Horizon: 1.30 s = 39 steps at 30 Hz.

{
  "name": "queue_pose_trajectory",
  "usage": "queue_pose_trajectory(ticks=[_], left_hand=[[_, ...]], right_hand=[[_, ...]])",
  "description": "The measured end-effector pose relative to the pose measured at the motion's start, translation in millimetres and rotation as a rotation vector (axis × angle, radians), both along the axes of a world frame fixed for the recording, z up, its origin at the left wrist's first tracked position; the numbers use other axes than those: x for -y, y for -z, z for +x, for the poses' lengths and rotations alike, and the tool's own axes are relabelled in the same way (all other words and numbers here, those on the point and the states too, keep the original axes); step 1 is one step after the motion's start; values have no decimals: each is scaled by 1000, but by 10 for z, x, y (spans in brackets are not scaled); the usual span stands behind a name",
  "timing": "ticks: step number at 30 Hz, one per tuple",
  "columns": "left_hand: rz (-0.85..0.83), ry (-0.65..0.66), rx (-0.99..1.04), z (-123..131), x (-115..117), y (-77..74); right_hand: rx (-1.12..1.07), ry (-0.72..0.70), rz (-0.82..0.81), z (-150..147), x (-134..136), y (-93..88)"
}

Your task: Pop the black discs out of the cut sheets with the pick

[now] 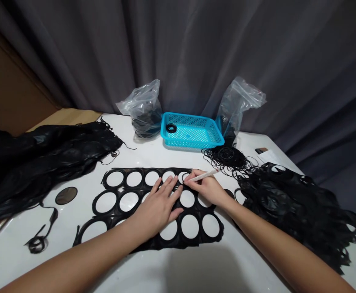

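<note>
A black sheet with rows of large round holes lies flat on the white table. My left hand rests on its middle, palm down with the fingers spread. My right hand is closed around a thin white pen-like tool, at the sheet's upper right. The tool's tip is near the rim of a hole in the top row, partly hidden by my fingers. A thin black ring edge shows beside the fingertips there.
Behind the sheet stands a blue basket holding small black rings, between two clear bags. Black loops lie right of it. Black sheets are heaped left and right. A dark disc lies left.
</note>
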<state>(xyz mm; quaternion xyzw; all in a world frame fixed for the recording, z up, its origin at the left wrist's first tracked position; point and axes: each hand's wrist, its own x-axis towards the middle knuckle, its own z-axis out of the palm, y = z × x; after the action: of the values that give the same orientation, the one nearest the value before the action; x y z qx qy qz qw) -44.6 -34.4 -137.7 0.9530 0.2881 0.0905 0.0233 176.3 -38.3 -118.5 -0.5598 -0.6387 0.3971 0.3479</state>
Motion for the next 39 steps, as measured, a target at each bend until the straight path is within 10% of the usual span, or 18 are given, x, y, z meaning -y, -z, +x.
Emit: queue_pose_trajectory(ticks=[8,14,18,22,27,39], left_hand=[[-20,-3,-16,6,-7,-12],[-51,-10,4,-1,-3,34],[-85,4,20,-25,-27,-63],[-108,-51,69,-174,-134,-296],[-134,-21,59,-468,-204,-253],[44,-70,25,-567,-51,-31]], right_hand=[[553,-128,413,-18,29,106],[471,445,417,612,-338,-113],[79,573,207,665,-441,-202],[-557,448,-168,299,-467,-190],[-787,213,-419,-156,-374,-155],[-177,-42,-109,-422,-150,49]])
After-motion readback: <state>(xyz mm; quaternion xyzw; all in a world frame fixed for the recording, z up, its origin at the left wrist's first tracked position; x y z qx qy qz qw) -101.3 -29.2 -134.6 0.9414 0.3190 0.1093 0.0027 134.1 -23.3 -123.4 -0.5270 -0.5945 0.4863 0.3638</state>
